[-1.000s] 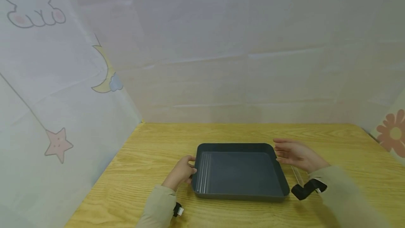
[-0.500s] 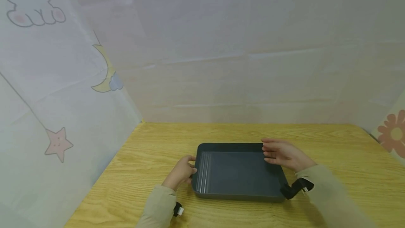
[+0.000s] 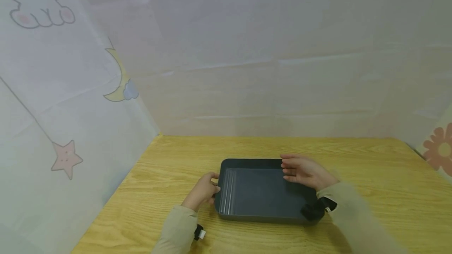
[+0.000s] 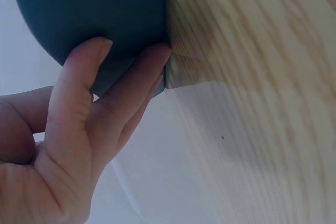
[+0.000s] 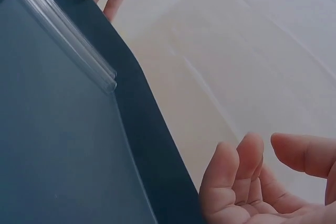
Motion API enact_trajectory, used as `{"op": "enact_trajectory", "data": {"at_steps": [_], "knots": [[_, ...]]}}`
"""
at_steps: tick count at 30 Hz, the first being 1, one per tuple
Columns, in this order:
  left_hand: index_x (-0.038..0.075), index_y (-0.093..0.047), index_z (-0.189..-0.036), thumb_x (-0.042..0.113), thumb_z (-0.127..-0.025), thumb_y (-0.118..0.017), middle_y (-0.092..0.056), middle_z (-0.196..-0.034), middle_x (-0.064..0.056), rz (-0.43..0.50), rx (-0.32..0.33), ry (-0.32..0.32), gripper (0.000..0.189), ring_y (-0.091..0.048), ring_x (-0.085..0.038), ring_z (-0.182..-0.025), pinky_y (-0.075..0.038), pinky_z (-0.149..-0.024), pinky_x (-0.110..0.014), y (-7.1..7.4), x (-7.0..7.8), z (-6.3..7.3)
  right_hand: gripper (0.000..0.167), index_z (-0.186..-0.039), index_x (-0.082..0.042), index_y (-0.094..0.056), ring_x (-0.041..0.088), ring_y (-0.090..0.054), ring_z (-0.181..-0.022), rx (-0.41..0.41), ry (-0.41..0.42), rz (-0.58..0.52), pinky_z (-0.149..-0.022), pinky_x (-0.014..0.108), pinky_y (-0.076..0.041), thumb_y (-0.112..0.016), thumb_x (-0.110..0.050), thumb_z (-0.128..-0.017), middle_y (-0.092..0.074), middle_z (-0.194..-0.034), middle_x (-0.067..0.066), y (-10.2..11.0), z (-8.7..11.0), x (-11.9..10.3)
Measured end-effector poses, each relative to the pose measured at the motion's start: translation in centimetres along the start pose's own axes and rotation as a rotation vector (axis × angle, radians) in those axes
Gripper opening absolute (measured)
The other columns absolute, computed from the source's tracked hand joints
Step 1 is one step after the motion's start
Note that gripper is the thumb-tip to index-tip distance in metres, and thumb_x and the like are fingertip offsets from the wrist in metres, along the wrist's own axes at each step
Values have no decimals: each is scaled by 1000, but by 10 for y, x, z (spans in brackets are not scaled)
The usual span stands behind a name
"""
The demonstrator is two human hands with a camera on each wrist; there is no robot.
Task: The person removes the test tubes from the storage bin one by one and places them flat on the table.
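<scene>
L hand (image 3: pixel 202 192) touching tray (image 3: pixel 265 191) at L edge, can't tell if gripping; R hand (image 3: pixel 301 172) loose-fingered, holding nada, over far-R edge; clear tubes (image 3: pixel 228 195) inside L wall; table (image 3: pixel 141 207) runs wide both sides.

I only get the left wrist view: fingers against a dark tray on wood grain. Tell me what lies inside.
Observer: Clear tube-like sticks lie side by side in the tray, along the wall that the left hand touches.
Operator: Locate the other hand.
Observer: In the head view the right hand covers part of the tray's far right corner.
Operator: Report what it holds.
Observer: The right wrist view shows nothing between its loosely bent fingers.
</scene>
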State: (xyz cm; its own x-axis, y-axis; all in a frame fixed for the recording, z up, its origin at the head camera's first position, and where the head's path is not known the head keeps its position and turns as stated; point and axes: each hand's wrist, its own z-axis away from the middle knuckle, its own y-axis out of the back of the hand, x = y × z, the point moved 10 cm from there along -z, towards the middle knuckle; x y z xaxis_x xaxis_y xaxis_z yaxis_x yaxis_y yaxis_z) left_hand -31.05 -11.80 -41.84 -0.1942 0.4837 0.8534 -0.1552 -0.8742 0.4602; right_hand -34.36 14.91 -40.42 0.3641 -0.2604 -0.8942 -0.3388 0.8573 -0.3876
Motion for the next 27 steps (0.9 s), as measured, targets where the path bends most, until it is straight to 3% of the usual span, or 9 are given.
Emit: {"op": "enact_trajectory", "data": {"at_steps": [6, 10, 27], "knots": [[-7, -47, -135, -11, -92, -55, -62, -109, -23, -3, 0, 6, 44, -64, -24, -77, -54, -58, -35, 0, 0, 0, 47, -144, -1, -29, 12, -61, -74, 2, -20, 5, -73, 31, -53, -49, -10, -102, -61, -87, 0, -3, -13, 10], [-7, -47, -134, -11, -92, -55, -62, -108, -23, -12, 3, 6, 43, -64, -24, -77, -54, -57, -35, 0, 0, -1, 42, -143, 0, -29, 12, -60, -73, 8, -22, 6, -71, 30, -53, -44, -8, -104, -60, -86, 0, -13, -10, 7], [-6, -47, -135, -10, -92, -55, -61, -110, -24, -12, 9, 14, 43, -63, -24, -78, -52, -56, -34, 0, 0, -1, 57, -151, 5, -15, 11, -59, -73, -36, -69, 12, -72, 30, -51, -44, -8, -103, -61, -85, -1, -33, -22, 27]]}}
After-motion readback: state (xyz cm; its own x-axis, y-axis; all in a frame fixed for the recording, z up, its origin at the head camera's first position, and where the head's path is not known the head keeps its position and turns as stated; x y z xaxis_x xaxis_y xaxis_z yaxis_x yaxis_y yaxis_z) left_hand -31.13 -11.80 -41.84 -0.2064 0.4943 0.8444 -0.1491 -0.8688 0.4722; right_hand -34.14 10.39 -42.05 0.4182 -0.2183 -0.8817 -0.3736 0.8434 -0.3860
